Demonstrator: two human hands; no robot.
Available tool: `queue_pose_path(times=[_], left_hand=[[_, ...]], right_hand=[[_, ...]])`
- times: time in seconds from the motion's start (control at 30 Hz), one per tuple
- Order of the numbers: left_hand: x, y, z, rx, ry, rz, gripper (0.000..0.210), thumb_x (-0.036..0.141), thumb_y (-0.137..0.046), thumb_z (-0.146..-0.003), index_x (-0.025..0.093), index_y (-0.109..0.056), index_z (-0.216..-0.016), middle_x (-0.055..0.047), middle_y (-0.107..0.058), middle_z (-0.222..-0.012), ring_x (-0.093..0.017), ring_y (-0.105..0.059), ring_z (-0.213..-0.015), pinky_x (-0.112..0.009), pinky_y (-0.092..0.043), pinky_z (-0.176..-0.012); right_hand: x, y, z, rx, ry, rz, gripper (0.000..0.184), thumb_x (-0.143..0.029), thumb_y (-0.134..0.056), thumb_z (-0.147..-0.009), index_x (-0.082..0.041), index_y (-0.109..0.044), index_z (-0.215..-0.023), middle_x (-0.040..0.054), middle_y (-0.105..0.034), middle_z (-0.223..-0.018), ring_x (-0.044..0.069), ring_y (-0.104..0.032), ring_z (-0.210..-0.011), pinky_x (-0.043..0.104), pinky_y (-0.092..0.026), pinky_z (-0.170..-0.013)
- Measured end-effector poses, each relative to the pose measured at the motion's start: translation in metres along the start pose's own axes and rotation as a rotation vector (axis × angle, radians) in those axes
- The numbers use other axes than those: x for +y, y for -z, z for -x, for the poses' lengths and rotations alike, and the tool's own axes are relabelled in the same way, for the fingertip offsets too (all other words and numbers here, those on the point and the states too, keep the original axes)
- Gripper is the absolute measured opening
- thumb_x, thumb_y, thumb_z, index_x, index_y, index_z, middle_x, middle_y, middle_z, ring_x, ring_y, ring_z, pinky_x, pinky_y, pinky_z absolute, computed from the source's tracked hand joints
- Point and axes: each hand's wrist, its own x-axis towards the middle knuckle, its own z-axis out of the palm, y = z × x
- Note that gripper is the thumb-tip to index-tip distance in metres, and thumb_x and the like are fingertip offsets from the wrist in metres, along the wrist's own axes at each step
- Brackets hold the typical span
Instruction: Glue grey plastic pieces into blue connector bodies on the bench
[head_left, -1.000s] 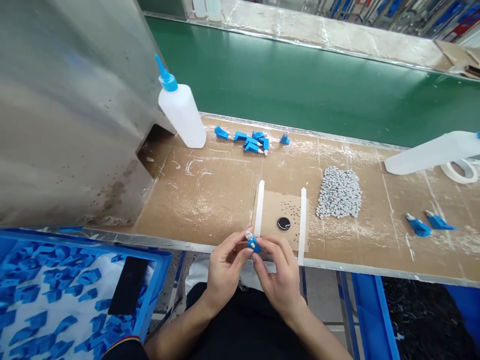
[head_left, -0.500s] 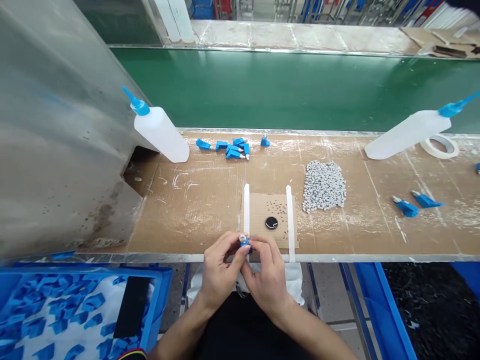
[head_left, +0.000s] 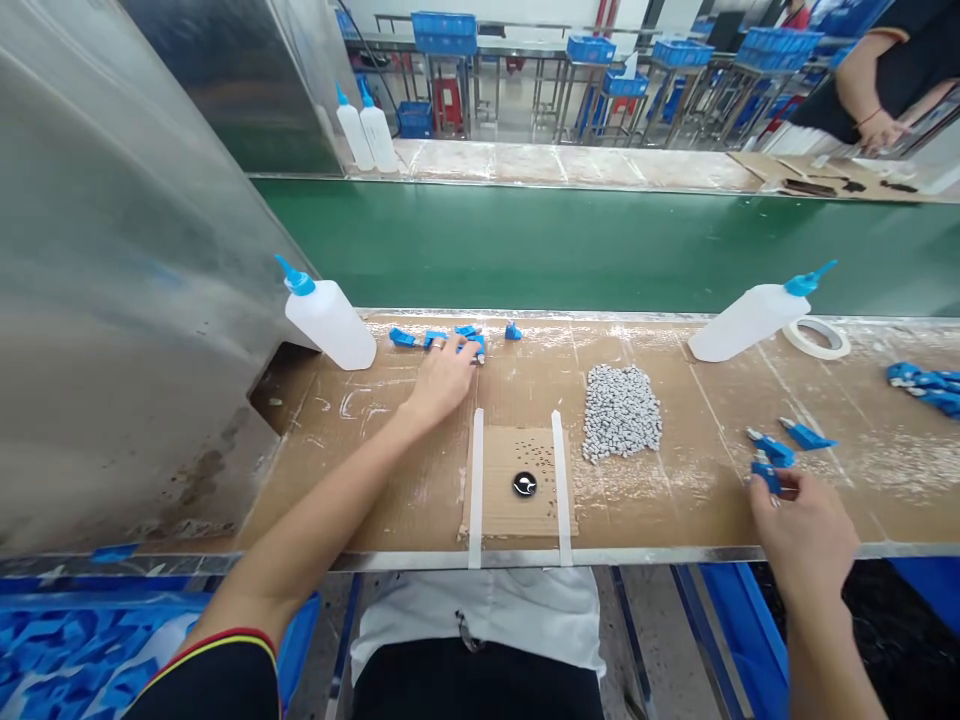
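Observation:
My right hand (head_left: pixel 806 530) is at the right of the bench, its thumb and fingers pinching a small blue plastic part (head_left: pixel 764 474) with a pale tip. Just beyond it lie two similar blue parts (head_left: pixel 806 435). My left hand (head_left: pixel 444 378) is stretched out to a small group of blue parts (head_left: pixel 433 339) at the back. Its fingers are apart over the group and hide some of the parts. One blue part (head_left: pixel 512 331) stands by itself to the right of that group. A round black dish (head_left: pixel 525 484) with shiny dark liquid sits on a taped cardboard pad (head_left: pixel 499 515).
Small grey pieces (head_left: pixel 622 412) lie in a patch right of the pad. White bottles with blue nozzles stand left (head_left: pixel 331 325) and right (head_left: pixel 750 322), near a tape roll (head_left: pixel 817 339). More blue parts (head_left: pixel 930 385) lie far right. A green belt (head_left: pixel 525 245) runs behind; another person's hand (head_left: pixel 881 130) shows beyond.
My hands have parted from the front of the pad. The left went forward to the back group; the right carried a blue part rightward. The view has tilted up.

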Motion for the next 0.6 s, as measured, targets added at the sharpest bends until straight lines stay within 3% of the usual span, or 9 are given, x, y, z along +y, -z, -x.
queue_pose_path(times=[0.1,0.2,0.27,0.37,0.5,0.6], left_hand=[[-0.015,-0.001,-0.013,-0.047,0.028,-0.112,0.032,0.005,-0.047,-0.094,0.014,-0.068,-0.116,-0.022,-0.061,-0.131,-0.038,-0.06,-0.121,-0.05,-0.049,-0.102],[-0.02,0.0,-0.008,-0.084,0.06,-0.129,0.035,0.003,-0.042,-0.094,0.012,-0.066,-0.116,-0.022,-0.06,-0.125,-0.037,-0.067,-0.11,-0.047,-0.053,-0.092],[-0.023,0.003,0.002,-0.112,0.083,-0.14,0.032,0.005,-0.041,-0.094,0.01,-0.065,-0.115,-0.022,-0.06,-0.121,-0.036,-0.07,-0.101,-0.046,-0.055,-0.084],[-0.03,0.01,0.03,-0.099,0.105,-0.09,0.023,0.012,-0.048,-0.095,0.014,-0.067,-0.107,-0.017,-0.061,-0.113,-0.033,-0.07,-0.094,-0.043,-0.056,-0.081],[-0.026,0.014,0.086,0.071,0.097,0.28,0.014,0.026,-0.057,-0.092,0.021,-0.069,-0.1,-0.005,-0.063,-0.097,-0.022,-0.067,-0.082,-0.035,-0.057,-0.078],[-0.007,0.002,0.127,0.16,0.156,0.673,0.013,0.031,-0.063,-0.09,0.02,-0.07,-0.094,-0.003,-0.063,-0.089,-0.018,-0.066,-0.078,-0.029,-0.056,-0.072]], right_hand=[[0.024,-0.002,-0.029,0.054,0.05,0.076,0.015,-0.035,-0.062,-0.086,-0.024,-0.061,-0.076,0.0197,-0.064,-0.078,0.034,-0.064,-0.08,0.047,-0.043,-0.068],[0.006,0.001,-0.026,0.132,0.203,-0.051,0.017,-0.028,-0.053,-0.086,-0.025,-0.062,-0.073,0.0208,-0.068,-0.083,0.031,-0.066,-0.084,0.045,-0.045,-0.072],[-0.019,0.001,-0.01,0.052,0.291,-0.175,0.021,-0.024,-0.047,-0.083,-0.025,-0.061,-0.068,0.0138,-0.067,-0.073,0.026,-0.064,-0.071,0.04,-0.045,-0.066],[-0.06,-0.005,0.021,-0.165,0.341,-0.283,0.021,-0.024,-0.047,-0.081,-0.025,-0.052,-0.06,0.0023,-0.054,-0.053,0.019,-0.052,-0.05,0.033,-0.037,-0.053],[-0.102,-0.018,0.048,-0.313,0.338,-0.336,0.037,-0.034,-0.047,-0.092,-0.026,-0.039,-0.056,-0.0008,-0.048,-0.049,0.016,-0.045,-0.047,0.03,-0.032,-0.051],[-0.119,-0.026,0.053,-0.359,0.376,-0.388,0.036,-0.041,-0.047,-0.099,-0.024,-0.054,-0.068,0.0002,-0.056,-0.058,0.017,-0.05,-0.052,0.029,-0.037,-0.053]])
